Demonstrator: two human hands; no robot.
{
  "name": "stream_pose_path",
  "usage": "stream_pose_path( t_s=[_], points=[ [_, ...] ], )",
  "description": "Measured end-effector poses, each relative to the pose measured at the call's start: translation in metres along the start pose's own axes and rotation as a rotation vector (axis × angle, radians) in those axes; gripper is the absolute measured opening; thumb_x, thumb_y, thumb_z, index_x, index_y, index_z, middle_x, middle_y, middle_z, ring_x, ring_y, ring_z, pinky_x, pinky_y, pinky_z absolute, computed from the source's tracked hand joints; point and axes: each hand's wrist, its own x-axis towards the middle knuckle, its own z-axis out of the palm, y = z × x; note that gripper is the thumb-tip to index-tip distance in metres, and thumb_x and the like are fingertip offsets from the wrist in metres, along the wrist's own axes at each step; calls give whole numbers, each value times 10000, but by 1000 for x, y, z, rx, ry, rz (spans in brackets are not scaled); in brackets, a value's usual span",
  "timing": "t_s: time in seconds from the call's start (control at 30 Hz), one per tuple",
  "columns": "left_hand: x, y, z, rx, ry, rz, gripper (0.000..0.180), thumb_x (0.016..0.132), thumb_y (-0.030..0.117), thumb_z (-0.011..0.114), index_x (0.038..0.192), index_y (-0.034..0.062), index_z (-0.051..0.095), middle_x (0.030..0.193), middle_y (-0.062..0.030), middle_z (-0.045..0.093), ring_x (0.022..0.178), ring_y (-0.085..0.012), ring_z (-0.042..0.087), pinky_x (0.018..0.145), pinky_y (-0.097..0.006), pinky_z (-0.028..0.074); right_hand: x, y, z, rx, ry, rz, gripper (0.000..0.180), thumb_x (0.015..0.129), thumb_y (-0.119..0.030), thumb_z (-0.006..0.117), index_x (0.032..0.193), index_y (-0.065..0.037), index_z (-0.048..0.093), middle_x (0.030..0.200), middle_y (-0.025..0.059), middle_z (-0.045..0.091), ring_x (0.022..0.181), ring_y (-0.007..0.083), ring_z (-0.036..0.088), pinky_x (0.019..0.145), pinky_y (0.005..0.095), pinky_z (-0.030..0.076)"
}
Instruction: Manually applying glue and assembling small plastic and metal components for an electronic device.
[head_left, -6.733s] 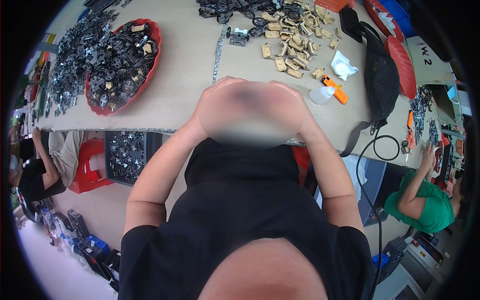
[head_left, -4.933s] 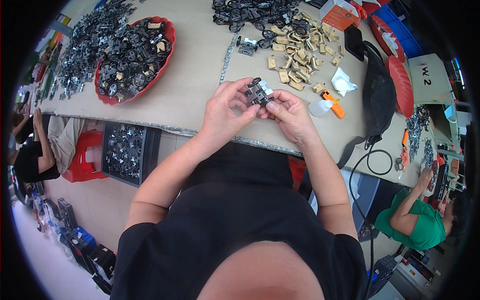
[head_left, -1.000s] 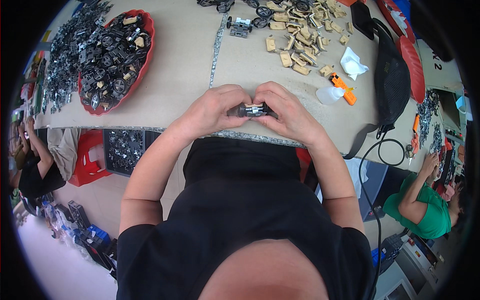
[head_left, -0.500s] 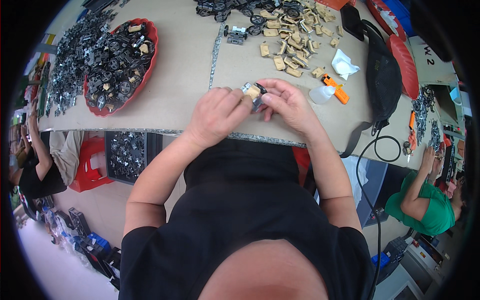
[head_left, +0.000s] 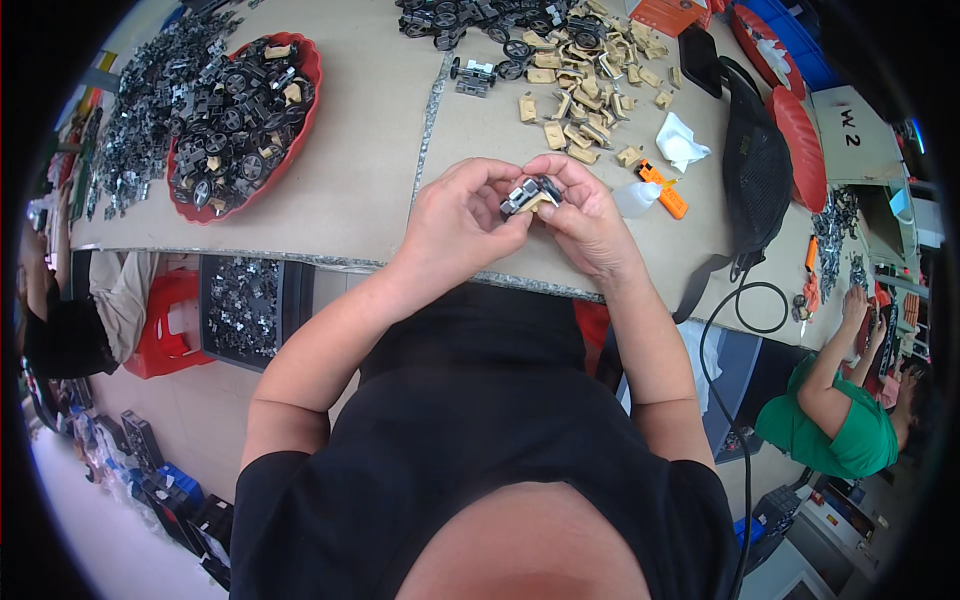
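Over the near table edge, my left hand (head_left: pixel 463 217) and my right hand (head_left: pixel 592 222) both grip one small wheeled toy-car chassis (head_left: pixel 522 192) in their fingertips. It is grey and black, and a tan block (head_left: pixel 541 200) shows on its near side; the fingers hide part of it. Beyond my hands lies a loose pile of tan blocks (head_left: pixel 592 98) with metal strips. A finished-looking chassis with black wheels (head_left: pixel 473 77) stands left of that pile. Close to my right hand are a small white bottle (head_left: pixel 634 199) and an orange tool (head_left: pixel 664 190).
A red scalloped bowl (head_left: pixel 312 112) of wheeled parts stands left, beside a heap of grey parts (head_left: pixel 135 130). On the right lie a crumpled tissue (head_left: pixel 682 142), phone (head_left: pixel 702 60), black bag (head_left: pixel 755 165) and red tray (head_left: pixel 797 140). A person in green (head_left: pixel 835 418) works farther right.
My hands have turned the chassis so that its tan block faces nearer me. The left hand has rolled over, thumb now showing beneath the piece, and both hands sit slightly more to the right.
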Motion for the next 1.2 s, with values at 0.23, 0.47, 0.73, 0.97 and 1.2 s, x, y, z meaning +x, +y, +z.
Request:
stream_pose_path(
  t_s=[0.23, 0.47, 0.73, 0.97, 1.2],
  points=[
    [1, 2, 11, 184, 274, 359, 292, 662, -1, 672, 941, 26, 589, 841, -83, 600, 695, -171, 603, 609, -271, 496, 0, 5, 0, -79, 21, -149, 386, 774, 78, 549, 1149, 10, 488, 1065, 79, 549, 1005, 134, 536, 912, 279, 425],
    [-4, -2, 7, 240, 272, 379, 253, 649, 1, 677, 887, 19, 591, 784, -85, 595, 666, -178, 601, 604, -279, 495, -4, 2, 5, -238, 6, -217, 392, 757, 88, 518, 1144, 34, 492, 1046, 83, 550, 993, 134, 534, 884, 282, 426],
    [1, -17, 9, 136, 254, 291, 202, 656, -1, 672, 842, 9, 592, 755, -75, 594, 670, -157, 601, 616, -256, 476, -5, 4, 5, -224, 51, -168, 376, 763, 88, 512, 1134, 31, 492, 1008, 67, 552, 945, 114, 539, 834, 259, 440],
    [9, -27, 6, -411, 73, -68, 140, 797, -12, 598, 935, -19, 576, 874, -45, 610, 780, -91, 588, 683, -214, 483, 4, 5, 0, -278, 113, -66, 341, 819, 22, 553, 1155, 9, 494, 983, 42, 565, 852, 85, 560, 736, 230, 461],
    [21, -22, -17, -941, -208, -451, 166, 858, 138, 490, 993, 43, 492, 866, -94, 603, 712, -147, 615, 516, -229, 472, 5, -4, 3, -122, 41, 12, 416, 861, -103, 563, 1252, -10, 453, 937, 43, 576, 740, 78, 547, 642, 210, 451]
  ],
)
